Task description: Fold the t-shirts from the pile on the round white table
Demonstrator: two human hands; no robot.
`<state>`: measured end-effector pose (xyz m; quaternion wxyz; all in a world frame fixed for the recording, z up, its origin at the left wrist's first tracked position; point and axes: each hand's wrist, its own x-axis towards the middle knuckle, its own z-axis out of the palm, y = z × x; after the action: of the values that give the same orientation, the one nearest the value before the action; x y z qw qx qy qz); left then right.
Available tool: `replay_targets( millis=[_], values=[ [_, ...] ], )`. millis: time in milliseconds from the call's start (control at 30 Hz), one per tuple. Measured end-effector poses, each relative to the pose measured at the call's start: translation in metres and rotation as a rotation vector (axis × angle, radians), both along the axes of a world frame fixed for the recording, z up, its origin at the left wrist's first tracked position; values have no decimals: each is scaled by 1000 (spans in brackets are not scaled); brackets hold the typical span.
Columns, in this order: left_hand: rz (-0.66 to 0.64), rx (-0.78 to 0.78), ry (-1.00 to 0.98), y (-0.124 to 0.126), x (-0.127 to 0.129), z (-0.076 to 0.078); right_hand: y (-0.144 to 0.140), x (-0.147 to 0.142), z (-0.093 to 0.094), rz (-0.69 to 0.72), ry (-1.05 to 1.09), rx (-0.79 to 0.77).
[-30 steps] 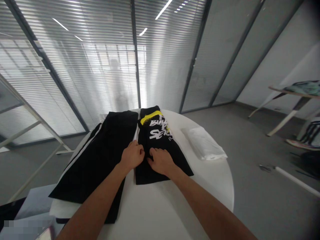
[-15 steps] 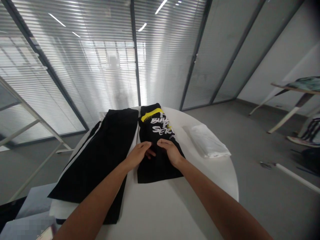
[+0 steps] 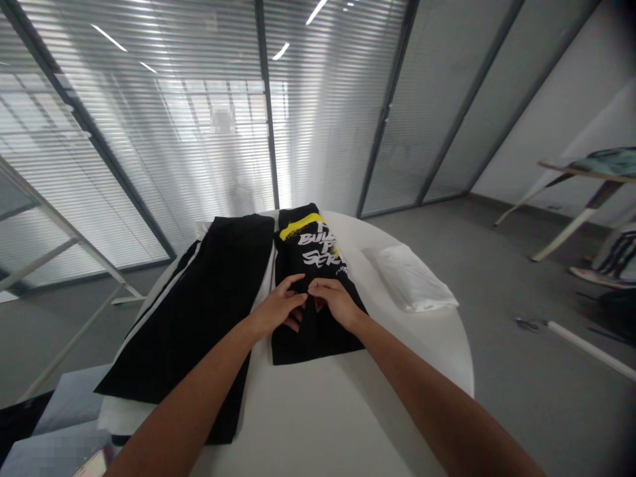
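Observation:
A folded black T-shirt (image 3: pixel 342 334) with white lettering and a yellow band lies on the white round table (image 3: pixel 318 417). My right hand (image 3: pixel 335 301) is closed, pinching a bit of the shirt's cloth near its middle. Beside it, my left hand (image 3: pixel 278 308) rests at the same spot with thumb and forefinger apart; the other fingers curl low by the cloth. A small ridge of fabric stands up between the two hands. Left of the shirt, black trousers (image 3: pixel 199 318) with a white side stripe are spread out, partly under my left forearm.
A white folded plastic packet (image 3: pixel 415 278) lies on the table's right side. Grey cushioned seats (image 3: pixel 69 404) and a phone (image 3: pixel 94 462) are at lower left. White metal frame bars (image 3: pixel 74 238) stand at left. Another table (image 3: pixel 591 172) is at far right; blinds-covered glass panels rise behind.
My left thumb and forefinger have parted, and that hand has shifted slightly. My right hand has edged left with the cloth, and the fabric ridge between the hands shows more clearly.

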<state>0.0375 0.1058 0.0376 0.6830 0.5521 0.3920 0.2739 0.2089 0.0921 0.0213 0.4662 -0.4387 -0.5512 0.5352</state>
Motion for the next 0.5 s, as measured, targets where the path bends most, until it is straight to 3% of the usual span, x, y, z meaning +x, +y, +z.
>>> replay_targets(
  millis=[333, 400, 500],
  values=[
    [-94, 97, 56, 6, -14, 8, -4, -2, -6, 90, -162, 24],
    [-125, 108, 89, 8, -18, 7, -6, -1, -2, 64, -333, 89],
    [-129, 147, 241, 12, -20, 3, -9, 2, 6, -56, -789, 226]
  ],
)
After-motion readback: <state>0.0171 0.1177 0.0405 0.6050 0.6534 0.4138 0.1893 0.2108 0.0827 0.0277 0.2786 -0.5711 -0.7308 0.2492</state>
